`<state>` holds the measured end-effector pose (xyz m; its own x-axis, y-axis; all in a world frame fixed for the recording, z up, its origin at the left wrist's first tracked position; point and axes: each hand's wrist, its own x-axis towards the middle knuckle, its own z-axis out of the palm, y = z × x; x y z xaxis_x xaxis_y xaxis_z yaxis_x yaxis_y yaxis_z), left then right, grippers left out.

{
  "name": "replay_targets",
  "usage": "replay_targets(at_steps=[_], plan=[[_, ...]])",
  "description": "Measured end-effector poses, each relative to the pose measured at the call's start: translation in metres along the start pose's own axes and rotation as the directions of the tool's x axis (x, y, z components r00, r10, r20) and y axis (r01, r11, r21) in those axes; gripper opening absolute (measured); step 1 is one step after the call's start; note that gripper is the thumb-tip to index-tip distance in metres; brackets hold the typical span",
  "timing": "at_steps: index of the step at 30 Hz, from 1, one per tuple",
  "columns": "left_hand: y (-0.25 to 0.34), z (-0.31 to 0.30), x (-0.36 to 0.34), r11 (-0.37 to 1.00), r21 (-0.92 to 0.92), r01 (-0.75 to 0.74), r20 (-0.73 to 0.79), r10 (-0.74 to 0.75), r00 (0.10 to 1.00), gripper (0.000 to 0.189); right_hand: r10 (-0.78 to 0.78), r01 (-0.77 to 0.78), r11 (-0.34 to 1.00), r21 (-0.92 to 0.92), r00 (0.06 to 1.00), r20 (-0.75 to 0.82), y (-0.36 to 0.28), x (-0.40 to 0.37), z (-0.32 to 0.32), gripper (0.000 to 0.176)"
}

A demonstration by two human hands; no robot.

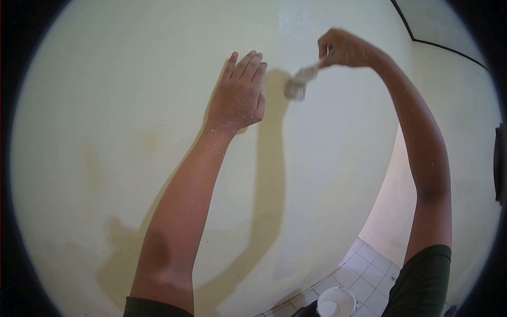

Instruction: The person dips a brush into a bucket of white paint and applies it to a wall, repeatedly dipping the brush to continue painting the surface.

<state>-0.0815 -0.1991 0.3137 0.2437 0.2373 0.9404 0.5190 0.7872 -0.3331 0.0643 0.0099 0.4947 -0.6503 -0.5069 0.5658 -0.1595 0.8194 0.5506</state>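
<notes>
My left hand [237, 100] lies flat against the pale yellow wall [148, 79], its fingers stretched upward and the back of the hand flecked with white specks. Higher and to the right, my right hand [346, 48] pinches the handle of a paintbrush [297, 87]. The brush hangs tilted down to the left, slightly blurred, its bristles close to the wall. A paler strip of wall [294, 21] runs above the brush.
On the tiled floor [364, 267] at the bottom stands a white bucket [347, 298] with whitish contents. The wall ends at an edge on the right, with another pale wall [454, 105] beyond. A dark object [498, 164] shows at the far right.
</notes>
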Motion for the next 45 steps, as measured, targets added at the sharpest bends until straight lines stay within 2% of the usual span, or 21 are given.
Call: replay_targets(at_steps=[2,4,7,10,13,16,19,22,26,28,31,32,33,34,36,38,39,40,41,42,45], plan=[[0.001,-0.002,0.0,1.0,-0.016,0.006,-0.001,-0.006,1.0,0.051,-0.015,0.013,1.0,-0.026,0.994,-0.105,0.015,0.02,-0.019,0.025],[0.0,-0.002,0.001,1.0,-0.029,0.005,-0.007,-0.005,1.0,0.051,-0.088,0.062,0.995,-0.08,0.918,-0.386,0.053,0.041,-0.021,0.023],[0.0,0.0,0.001,0.999,-0.038,0.003,-0.015,-0.004,1.0,0.051,0.274,-0.224,0.961,0.161,0.71,-0.649,0.027,0.056,-0.036,0.021],[0.001,0.0,0.001,0.999,-0.044,0.015,-0.017,-0.016,1.0,0.05,0.283,-0.268,0.954,0.132,0.669,-0.687,0.03,0.075,-0.045,0.02],[0.001,0.003,0.0,0.998,-0.057,0.018,-0.024,-0.019,1.0,0.051,0.091,-0.153,0.986,-0.059,0.81,-0.579,0.031,0.082,-0.035,0.018],[0.0,0.007,-0.001,0.997,-0.075,0.019,-0.044,-0.022,0.999,0.052,0.112,-0.145,0.988,-0.054,0.91,-0.4,0.009,0.066,-0.031,0.018],[0.0,0.009,0.0,0.996,-0.085,0.019,-0.053,-0.024,0.998,0.052,-0.045,0.043,0.999,-0.015,0.975,-0.216,0.006,0.041,-0.014,0.024],[0.0,0.011,0.0,0.995,-0.103,0.014,-0.058,-0.02,0.998,0.052,-0.096,0.096,0.992,0.088,0.995,0.002,-0.014,0.01,-0.001,0.023],[-0.001,0.011,0.001,0.994,-0.107,0.007,-0.063,-0.013,0.998,0.051,-0.112,-0.001,0.957,0.291,0.923,0.369,-0.039,-0.026,0.048,0.02],[0.0,0.01,0.0,0.994,-0.106,0.008,-0.064,-0.015,0.998,0.05,-0.11,-0.059,0.968,0.243,0.774,0.624,-0.059,-0.043,0.068,0.024],[-0.001,0.007,0.001,0.996,-0.088,0.009,-0.061,-0.015,0.998,0.048,-0.126,0.019,0.989,0.149,0.64,0.758,-0.048,-0.045,0.087,0.027],[-0.002,0.007,0.001,0.997,-0.082,0.008,-0.058,-0.012,0.998,0.048,-0.179,0.096,0.98,0.174,0.809,0.56,-0.025,-0.044,0.094,0.027],[-0.001,0.006,0.0,0.997,-0.077,0.007,-0.053,-0.011,0.999,0.048,-0.227,0.176,0.968,0.181,0.918,0.326,-0.001,-0.038,0.096,0.026],[0.0,0.006,0.0,0.997,-0.075,0.007,-0.05,-0.011,0.999,0.047,-0.054,-0.013,0.987,0.159,0.909,0.414,-0.003,-0.027,0.068,0.026],[0.0,0.005,0.001,0.998,-0.066,0.008,-0.051,-0.011,0.999,0.047,-0.092,0.087,0.995,0.044,0.988,0.123,0.01,-0.021,0.035,0.024],[-0.001,0.005,0.001,0.997,-0.072,0.006,-0.053,-0.01,0.999,0.047,0.002,0.0,1.0,-0.023,0.999,0.048,0.017,-0.01,0.006,0.022],[-0.001,0.005,0.001,0.997,-0.075,0.006,-0.052,-0.01,0.999,0.047,-0.031,0.025,0.998,-0.055,0.995,-0.097,0.039,-0.003,0.008,0.02],[-0.001,0.005,0.0,0.998,-0.062,0.007,-0.049,-0.01,0.999,0.047,0.099,-0.097,0.995,0.026,0.992,-0.077,0.039,0.001,-0.007,0.022],[-0.001,0.006,-0.001,0.999,-0.05,0.007,-0.046,-0.009,0.999,0.047,0.052,-0.06,0.997,-0.042,0.981,-0.187,0.052,0.008,-0.009,0.021],[-0.001,0.006,-0.001,0.999,-0.038,0.007,-0.043,-0.008,0.999,0.046,-0.003,-0.032,0.993,-0.114,0.957,-0.291,0.065,0.014,-0.011,0.022],[-0.001,0.007,-0.001,0.999,-0.037,0.002,-0.053,-0.004,0.999,0.046,0.084,-0.215,0.965,-0.149,0.795,-0.601,0.066,0.03,-0.019,0.018]])
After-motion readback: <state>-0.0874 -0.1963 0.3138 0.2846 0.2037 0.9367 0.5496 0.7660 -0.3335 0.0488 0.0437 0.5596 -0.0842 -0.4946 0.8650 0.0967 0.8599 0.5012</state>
